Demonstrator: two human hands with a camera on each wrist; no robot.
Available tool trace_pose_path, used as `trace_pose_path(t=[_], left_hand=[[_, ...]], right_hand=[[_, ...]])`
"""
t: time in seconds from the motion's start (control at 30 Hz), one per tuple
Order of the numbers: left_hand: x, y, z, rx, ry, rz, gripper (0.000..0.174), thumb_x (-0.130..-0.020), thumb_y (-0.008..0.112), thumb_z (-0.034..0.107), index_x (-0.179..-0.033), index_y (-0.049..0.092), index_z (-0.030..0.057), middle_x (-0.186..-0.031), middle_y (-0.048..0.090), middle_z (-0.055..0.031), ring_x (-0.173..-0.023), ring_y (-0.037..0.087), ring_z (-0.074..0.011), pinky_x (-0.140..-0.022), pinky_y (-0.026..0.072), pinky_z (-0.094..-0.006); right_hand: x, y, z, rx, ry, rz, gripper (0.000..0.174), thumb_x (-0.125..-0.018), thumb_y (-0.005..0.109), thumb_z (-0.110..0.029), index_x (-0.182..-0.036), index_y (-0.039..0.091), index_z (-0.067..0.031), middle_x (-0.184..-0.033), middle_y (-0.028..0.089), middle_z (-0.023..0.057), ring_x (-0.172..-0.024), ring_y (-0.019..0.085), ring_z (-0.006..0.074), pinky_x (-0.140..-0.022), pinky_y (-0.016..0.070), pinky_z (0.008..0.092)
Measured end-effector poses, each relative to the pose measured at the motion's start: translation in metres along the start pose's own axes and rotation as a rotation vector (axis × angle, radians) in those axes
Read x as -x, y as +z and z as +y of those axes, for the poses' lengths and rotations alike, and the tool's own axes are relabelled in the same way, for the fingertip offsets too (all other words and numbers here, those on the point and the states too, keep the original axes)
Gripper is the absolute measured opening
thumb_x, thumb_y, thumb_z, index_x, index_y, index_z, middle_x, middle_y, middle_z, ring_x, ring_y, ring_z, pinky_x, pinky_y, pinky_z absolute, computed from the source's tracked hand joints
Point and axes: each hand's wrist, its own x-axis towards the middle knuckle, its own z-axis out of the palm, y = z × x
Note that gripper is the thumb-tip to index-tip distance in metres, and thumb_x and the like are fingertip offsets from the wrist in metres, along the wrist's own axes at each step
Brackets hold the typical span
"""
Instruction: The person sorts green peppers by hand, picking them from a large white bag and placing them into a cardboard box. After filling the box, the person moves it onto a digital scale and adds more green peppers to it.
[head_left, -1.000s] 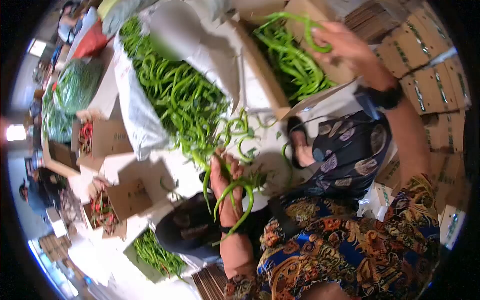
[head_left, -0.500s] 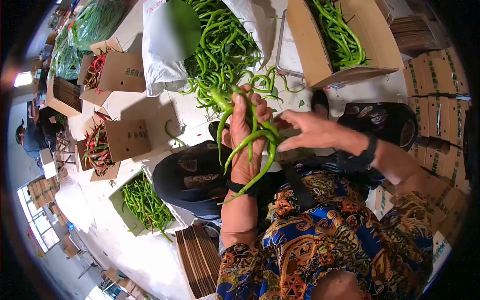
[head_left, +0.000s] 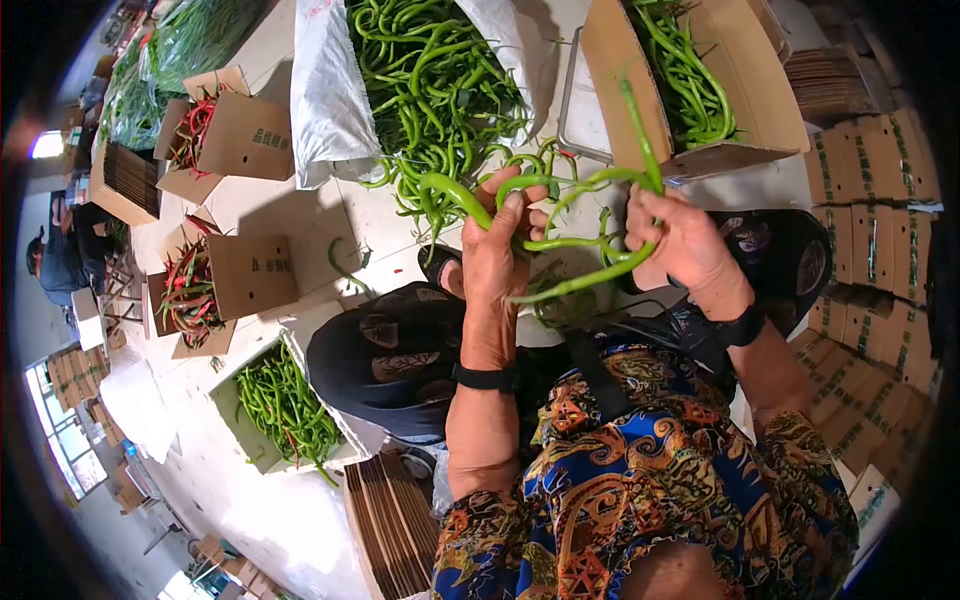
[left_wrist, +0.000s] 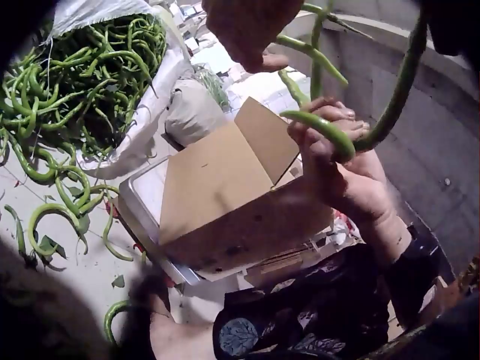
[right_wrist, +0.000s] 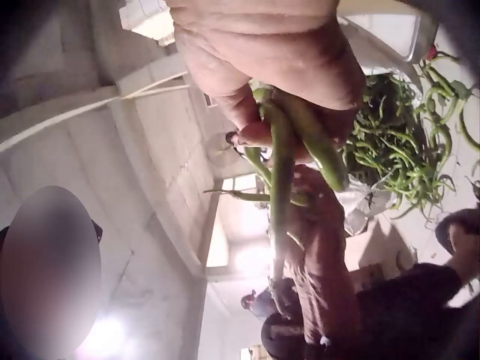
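Several long green peppers [head_left: 585, 281], light, bendy and probably easy to snap, stretch in the air between the left hand [head_left: 492, 260] and the right hand [head_left: 688, 243], both curled round them; best gripped mid-length.

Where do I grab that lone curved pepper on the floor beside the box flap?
Pinch the lone pepper mid-curve, coming straight down from above: it lies flat on the floor, apart from the pile, with room either side of its arc.
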Motion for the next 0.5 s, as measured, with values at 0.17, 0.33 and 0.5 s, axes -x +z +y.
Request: trace_pose_path(t=[0.17, 0.33, 0.5], left_hand=[[-0.001, 0.005, 0.000, -0.009, 0.051, 0.077, 0.041, -0.089, 0.056, 0.007, -0.127, 0.044, -0.0045, -0.100, 0.061, -0.0162, -0.084, 0.061, -0.0206, -0.070, 0.0508, -0.0279], [-0.005, -0.007, -0.001, 0.082, 0.080, 0.046, 0.039, -0.092, 0.054, 0.006, -0.128, 0.044, -0.0051, -0.105, 0.061, -0.0183, -0.090, 0.062, -0.0231, -0.075, 0.0515, -0.0315], [0.009, 0.017, -0.012, -0.488, 0.222, 0.072, 0.044, -0.094, 0.050, 0.008, -0.134, 0.039, -0.0061, -0.109, 0.064, -0.0143, -0.094, 0.062, -0.0214, -0.087, 0.0489, -0.0327]], right_hand=[[0.005, -0.003, -0.013, -0.059, -0.057, 0.046, 0.021, -0.093, 0.055, -0.019, -0.105, 0.057, -0.0026, -0.076, 0.052, -0.0009, -0.068, 0.049, 0.0099, -0.072, 0.0427, 0.0298], [0.020, 0.002, -0.022, 0.024, -0.132, 0.147, 0.026, -0.093, 0.054, -0.015, -0.113, 0.055, 0.0006, -0.082, 0.055, 0.0013, -0.072, 0.052, 0.0112, -0.073, 0.0422, 0.0273], [0.009, 0.026, 0.005, 0.331, -0.016, 0.300, 0.035, -0.093, 0.058, -0.023, -0.120, 0.054, -0.0003, -0.094, 0.059, 0.0022, -0.087, 0.054, 0.0101, -0.078, 0.0422, 0.0246]])
